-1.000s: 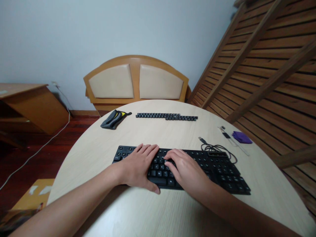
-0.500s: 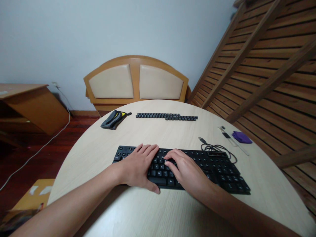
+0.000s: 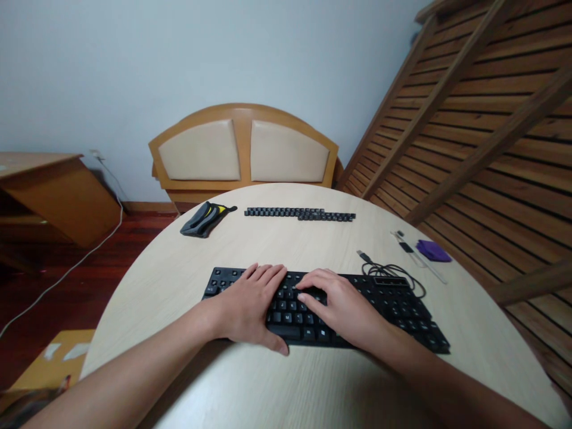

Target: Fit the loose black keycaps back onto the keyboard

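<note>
A black keyboard [image 3: 286, 332] lies on the round table [image 3: 250, 387] in front of me. Its letter rows partly carry keycaps, while many upper and right-hand positions show bare switches. My left hand [image 3: 250, 307] rests flat across its left part, fingers spread, thumb over the front edge. Over the middle letter rows, my right hand [image 3: 335, 298] is curled, thumb and index fingertips pinched at a keycap, which the fingers largely hide. Loose black keycaps [image 3: 286, 212] stand in rows farther back on the table.
A dark grey and yellow pouch [image 3: 205, 219] lies at the back left. Behind the keyboard sits its coiled USB cable [image 3: 379, 270]. To the right are a slim tool [image 3: 424, 259] and a purple cloth [image 3: 433, 250]. A wooden slatted panel [image 3: 469, 131] leans on the right.
The view has shifted slightly. My left hand stays flat on the keyboard, and my right fingers remain at nearly the same spot among the keys.
</note>
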`<state>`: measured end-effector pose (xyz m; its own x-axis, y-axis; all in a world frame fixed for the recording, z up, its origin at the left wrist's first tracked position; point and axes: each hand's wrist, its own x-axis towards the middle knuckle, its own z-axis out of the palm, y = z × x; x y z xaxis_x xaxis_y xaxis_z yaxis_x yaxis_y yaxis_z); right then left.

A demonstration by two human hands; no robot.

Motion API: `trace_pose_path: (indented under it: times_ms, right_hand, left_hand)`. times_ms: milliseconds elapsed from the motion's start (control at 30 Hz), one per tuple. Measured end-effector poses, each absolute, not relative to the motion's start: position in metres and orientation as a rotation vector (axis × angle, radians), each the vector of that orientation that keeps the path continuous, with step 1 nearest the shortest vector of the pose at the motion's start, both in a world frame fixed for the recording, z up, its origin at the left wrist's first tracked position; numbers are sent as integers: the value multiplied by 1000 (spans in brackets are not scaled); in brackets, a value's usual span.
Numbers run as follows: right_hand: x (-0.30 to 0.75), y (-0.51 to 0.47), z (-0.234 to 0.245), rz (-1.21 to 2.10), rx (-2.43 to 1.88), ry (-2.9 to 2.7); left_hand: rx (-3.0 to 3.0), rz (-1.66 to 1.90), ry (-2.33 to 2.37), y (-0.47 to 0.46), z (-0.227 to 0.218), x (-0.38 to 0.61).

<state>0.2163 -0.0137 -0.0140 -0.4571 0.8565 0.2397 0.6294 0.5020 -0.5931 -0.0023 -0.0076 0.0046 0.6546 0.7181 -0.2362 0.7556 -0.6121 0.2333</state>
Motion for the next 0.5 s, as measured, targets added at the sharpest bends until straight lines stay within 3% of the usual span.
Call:
trace_pose_path:
  times_ms: [100, 267, 500]
  right_hand:
    - [221, 7, -7, 524, -1263, -2233]
    - [229, 71, -12, 25, -1444, -2387]
    - [223, 141, -22, -206, -1528, -2363]
  left_hand:
    - [2572, -151, 1174, -7, 4, -3]
    - [2587, -105, 1157, -7, 2, -4]
    - [2570, -102, 1145, -7, 2, -4]
